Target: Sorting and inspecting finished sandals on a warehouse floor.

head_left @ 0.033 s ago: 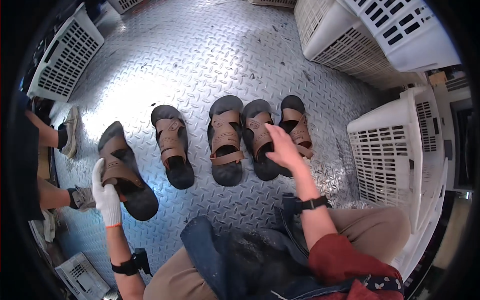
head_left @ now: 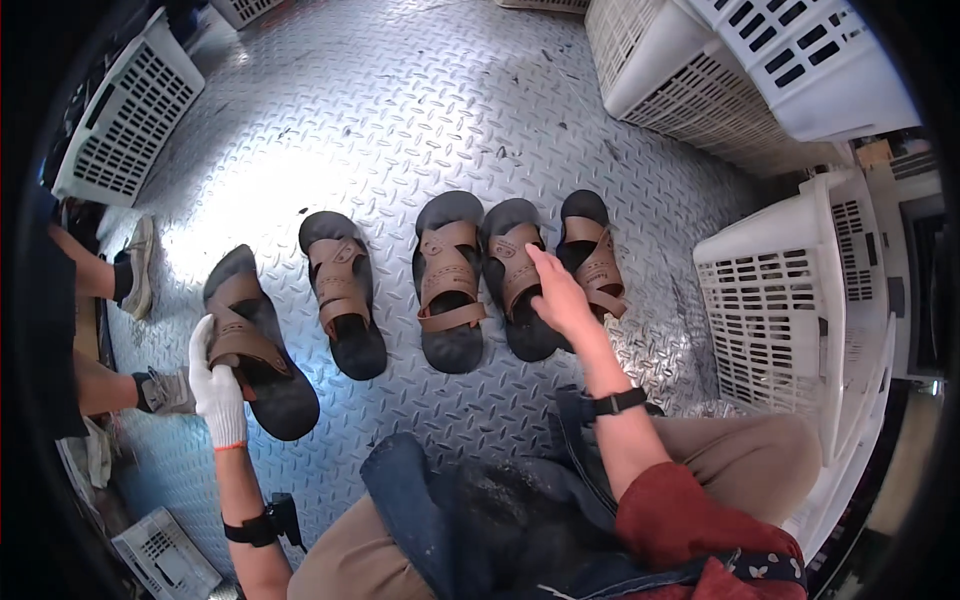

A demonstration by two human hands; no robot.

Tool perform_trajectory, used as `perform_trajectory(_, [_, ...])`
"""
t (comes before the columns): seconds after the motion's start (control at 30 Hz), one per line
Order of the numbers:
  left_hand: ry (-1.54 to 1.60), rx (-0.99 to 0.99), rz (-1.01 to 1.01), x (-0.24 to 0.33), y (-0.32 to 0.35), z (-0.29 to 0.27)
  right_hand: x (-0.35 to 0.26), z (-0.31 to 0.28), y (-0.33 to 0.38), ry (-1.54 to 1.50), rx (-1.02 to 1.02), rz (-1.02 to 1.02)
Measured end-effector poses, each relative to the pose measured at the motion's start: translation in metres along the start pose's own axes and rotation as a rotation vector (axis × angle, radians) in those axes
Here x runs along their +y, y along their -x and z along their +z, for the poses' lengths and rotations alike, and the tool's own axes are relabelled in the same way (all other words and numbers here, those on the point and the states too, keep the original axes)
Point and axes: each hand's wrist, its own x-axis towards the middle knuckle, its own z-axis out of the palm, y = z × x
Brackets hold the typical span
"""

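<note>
Five brown-strapped sandals with black soles lie in a row on the patterned metal floor. My left hand (head_left: 217,385), in a white knit glove, grips the near strap side of the leftmost sandal (head_left: 247,345), thumb over the strap and fingers along its outer edge. To its right are a second sandal (head_left: 340,285) and a third sandal (head_left: 448,280), whose heel strap hangs loose to one side. My bare right hand (head_left: 563,302) rests over the fourth sandal (head_left: 512,262), thumb apart from the stretched fingers. That hand and wrist partly cover the fifth sandal (head_left: 594,255).
A white slatted crate (head_left: 765,310) stands close on my right, with more crates (head_left: 700,90) stacked at the far right. Another crate (head_left: 135,110) is at the far left. At left, another person's shoe (head_left: 140,265) and legs come near the leftmost sandal.
The leftmost sandal has turned and shifted slightly to the right with my left hand. My right hand has moved very slightly left.
</note>
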Motion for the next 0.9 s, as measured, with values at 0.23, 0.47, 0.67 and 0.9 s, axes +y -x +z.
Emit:
perform_trajectory(0.23, [-0.085,-0.020,0.061,0.049,-0.007,-0.004,-0.009,0.006,-0.010,-0.060,0.173,0.110])
perform_trajectory(0.47, [-0.200,-0.078,0.163,0.195,-0.039,-0.072,-0.091,-0.104,-0.010,-0.103,-0.170,0.053])
perform_trajectory(0.67, [-0.020,0.215,0.124,0.330,-0.023,-0.145,-0.216,-0.248,-0.044,0.002,-0.213,-0.019])
perform_trajectory(0.9, [-0.264,0.188,0.216,0.457,0.033,-0.272,-0.384,-0.428,-0.023,0.080,-0.292,-0.216])
